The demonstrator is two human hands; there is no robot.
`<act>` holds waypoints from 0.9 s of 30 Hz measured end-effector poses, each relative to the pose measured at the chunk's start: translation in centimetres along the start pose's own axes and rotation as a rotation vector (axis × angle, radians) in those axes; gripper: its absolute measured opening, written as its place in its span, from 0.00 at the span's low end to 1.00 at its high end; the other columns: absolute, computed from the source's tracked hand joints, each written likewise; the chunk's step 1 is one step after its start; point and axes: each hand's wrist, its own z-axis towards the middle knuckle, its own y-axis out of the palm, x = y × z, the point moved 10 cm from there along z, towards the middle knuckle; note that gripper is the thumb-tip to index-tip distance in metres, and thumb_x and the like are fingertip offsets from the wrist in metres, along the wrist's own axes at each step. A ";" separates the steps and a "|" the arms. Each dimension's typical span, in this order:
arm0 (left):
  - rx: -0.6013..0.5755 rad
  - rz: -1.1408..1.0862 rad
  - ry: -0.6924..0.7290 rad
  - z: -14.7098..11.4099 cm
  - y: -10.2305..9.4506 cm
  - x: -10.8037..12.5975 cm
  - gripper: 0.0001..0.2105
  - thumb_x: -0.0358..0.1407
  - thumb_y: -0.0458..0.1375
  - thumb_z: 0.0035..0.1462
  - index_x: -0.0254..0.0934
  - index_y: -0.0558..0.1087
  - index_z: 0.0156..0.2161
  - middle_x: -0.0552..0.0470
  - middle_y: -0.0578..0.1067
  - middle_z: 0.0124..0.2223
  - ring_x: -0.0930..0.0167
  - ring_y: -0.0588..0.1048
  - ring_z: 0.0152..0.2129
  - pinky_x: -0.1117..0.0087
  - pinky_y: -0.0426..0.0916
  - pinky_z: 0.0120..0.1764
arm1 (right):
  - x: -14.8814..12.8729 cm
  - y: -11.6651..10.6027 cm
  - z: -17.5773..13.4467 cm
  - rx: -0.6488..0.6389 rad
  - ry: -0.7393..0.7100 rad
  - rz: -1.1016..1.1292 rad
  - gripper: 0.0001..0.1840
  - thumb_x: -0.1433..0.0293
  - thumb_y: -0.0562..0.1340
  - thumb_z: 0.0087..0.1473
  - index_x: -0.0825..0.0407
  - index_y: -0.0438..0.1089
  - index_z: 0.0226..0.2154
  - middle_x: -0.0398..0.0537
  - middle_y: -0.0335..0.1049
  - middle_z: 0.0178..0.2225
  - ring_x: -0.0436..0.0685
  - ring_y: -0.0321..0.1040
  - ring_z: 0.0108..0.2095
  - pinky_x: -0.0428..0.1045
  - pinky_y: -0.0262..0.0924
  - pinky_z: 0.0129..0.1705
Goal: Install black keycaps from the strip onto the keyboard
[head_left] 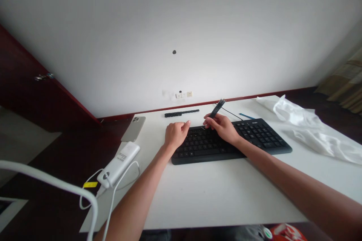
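Right hand (223, 126) was pinching a dark pen-like tool (217, 108) over the upper part of the black keyboard (206, 152), which sat flat on the white desk (203, 192). Left hand (175, 134) was loosely curled at the keyboard's top-left corner, couldn't tell if gripping anything.

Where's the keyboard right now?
In the head view, the black keyboard lies on the white table, right of centre. The left hand is at its left end, the right hand over its middle, white sheeting to its right.
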 end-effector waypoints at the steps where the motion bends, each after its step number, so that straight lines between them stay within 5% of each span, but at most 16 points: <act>1: -0.002 -0.025 0.005 0.1 0.0 -0.1 0.29 0.52 0.50 0.68 0.38 0.52 0.20 0.57 0.54 0.18 0.73 0.50 0.19 0.65 0.44 0.29 | 0.1 0.0 0.0 0.000 0.003 0.011 0.21 0.51 0.62 0.64 0.53 0.71 0.43 0.53 0.80 0.35 0.58 0.76 0.33 0.51 0.66 0.34; 9: -0.030 -0.155 -0.026 0.6 0.5 -0.7 0.25 0.45 0.53 0.65 0.38 0.47 0.22 0.58 0.47 0.21 0.75 0.47 0.20 0.66 0.44 0.28 | 0.1 0.1 -0.2 -0.010 0.021 0.062 0.21 0.52 0.62 0.64 0.53 0.71 0.43 0.53 0.80 0.35 0.57 0.76 0.33 0.50 0.64 0.33; 27: -0.091 -0.099 0.009 0.4 0.9 0.1 0.25 0.45 0.53 0.64 0.38 0.48 0.21 0.57 0.50 0.20 0.74 0.49 0.20 0.66 0.46 0.29 | -0.4 0.1 -0.2 0.003 0.063 0.051 0.22 0.50 0.64 0.61 0.54 0.72 0.41 0.53 0.79 0.34 0.55 0.71 0.29 0.50 0.65 0.33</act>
